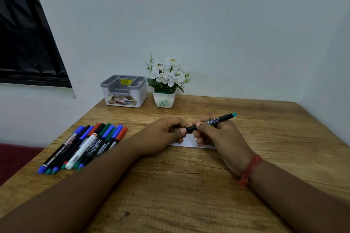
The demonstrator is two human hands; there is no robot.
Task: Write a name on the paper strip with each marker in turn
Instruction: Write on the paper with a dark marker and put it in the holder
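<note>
White paper strip (186, 143) lies flat on the wooden counter (189, 185), mostly hidden beneath both hands; no writing is visible on the exposed part. Right hand (217, 134) pinches the barrel of a teal-ended marker (212, 121), tail raised to the right. Left hand (166, 134) is closed on the marker's front end — apparently at the cap, so writing with this marker has probably not begun. Remaining markers (85, 145) lie bundled to the left, well apart from the strip — how many have been used cannot be told.
</note>
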